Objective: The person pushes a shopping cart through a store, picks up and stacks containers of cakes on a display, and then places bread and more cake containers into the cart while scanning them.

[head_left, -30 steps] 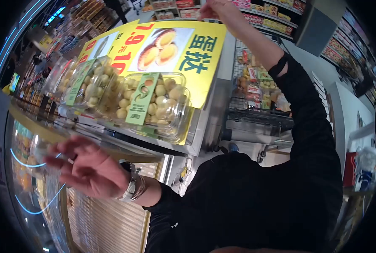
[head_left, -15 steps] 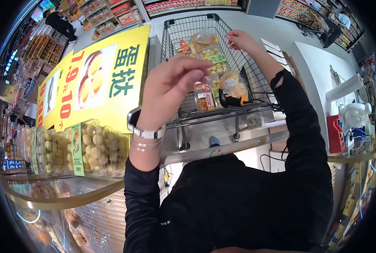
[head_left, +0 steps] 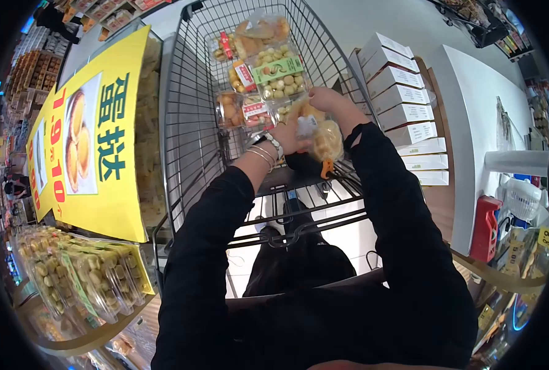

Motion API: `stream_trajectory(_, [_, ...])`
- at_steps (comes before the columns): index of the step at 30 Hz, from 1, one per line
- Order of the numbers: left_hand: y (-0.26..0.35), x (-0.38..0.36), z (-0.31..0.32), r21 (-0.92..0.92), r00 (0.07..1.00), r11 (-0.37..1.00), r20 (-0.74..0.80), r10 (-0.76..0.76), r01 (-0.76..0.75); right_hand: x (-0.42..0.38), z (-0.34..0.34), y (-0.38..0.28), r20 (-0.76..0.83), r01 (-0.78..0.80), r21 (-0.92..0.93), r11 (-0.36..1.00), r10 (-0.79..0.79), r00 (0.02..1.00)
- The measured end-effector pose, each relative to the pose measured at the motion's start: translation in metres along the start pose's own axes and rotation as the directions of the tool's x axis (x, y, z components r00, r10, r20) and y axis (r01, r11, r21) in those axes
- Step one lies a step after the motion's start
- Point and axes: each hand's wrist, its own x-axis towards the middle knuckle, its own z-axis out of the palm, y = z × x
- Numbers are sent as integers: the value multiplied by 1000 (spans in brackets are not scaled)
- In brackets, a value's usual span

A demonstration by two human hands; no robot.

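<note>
At far left, clear tubs of small round pastries stand in a row on the curved counter edge, labels facing out for display. Above them a yellow price sign leans against the side of the wire shopping cart. Inside the cart, more packaged pastry tubs lie flat against the far end. Both arms reach over the cart handle. The left hand, bracelets at the wrist, is closed on a clear bag of buns. The right hand rests on the bag's upper side, fingers curled over it. White boxes are stacked at right.
</note>
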Motion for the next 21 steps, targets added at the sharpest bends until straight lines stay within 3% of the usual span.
stream_trajectory(2, [7,6,34,28,983,989,-115,-140,144,2,21,14,-28,21,-77,997,-23,999])
stream_trajectory(3, [10,6,37,61,986,993,-144,-88,98,0,21,17,-15,10,-73,997,-11,1000])
stream_trajectory(5, [1,17,40,124,990,991,-139,-34,51,-4,8,16,5,-12,214,977,11,1000])
stream_trajectory(6, [-1,21,37,198,989,980,-147,23,7,2,11,23,14,-19,219,976,16,1000])
stream_trajectory(8, [-5,21,34,191,988,978,-142,-53,80,12,17,34,-28,-12,311,950,22,999])
stream_trajectory(9, [-13,19,31,129,988,991,-152,-18,38,16,26,38,-127,-30,225,974,60,990])
stream_trajectory(10, [-26,19,27,70,985,998,-171,17,-5,20,30,42,-126,-30,223,974,60,990])
stream_trajectory(11, [-42,16,23,284,939,927,-170,300,-245,24,35,45,-120,-17,242,970,47,992])
stream_trajectory(12, [-50,14,19,281,940,928,-167,297,-244,25,39,46,-110,-4,261,965,34,993])
stream_trajectory(13, [-56,12,15,-181,923,965,-367,114,-192,16,32,34,-104,-4,260,965,32,994])
stream_trajectory(14, [-61,8,11,-606,879,773,-455,-143,-187,6,25,23,-15,-59,461,885,74,997])
stream_trajectory(15, [-66,3,9,-610,879,771,-453,-151,-182,1,22,16,82,-126,635,762,97,992])
stream_trajectory(16, [-72,-2,7,-741,830,651,-462,-313,-167,3,26,14,88,-128,633,764,93,992])
stream_trajectory(17, [-77,-6,4,-845,767,507,-437,-469,-172,7,26,11,108,-148,612,777,103,989])
stream_trajectory(18, [-84,-13,-4,-846,764,505,-438,-475,-171,15,31,11,126,-164,590,790,111,986])
stream_trajectory(19, [-91,-21,-12,-857,764,494,-414,-495,-145,33,56,25,-73,17,442,897,17,997])
stream_trajectory(21, [-109,-32,-20,-868,763,482,-390,-515,-118,46,85,37,-60,-33,345,938,57,997])
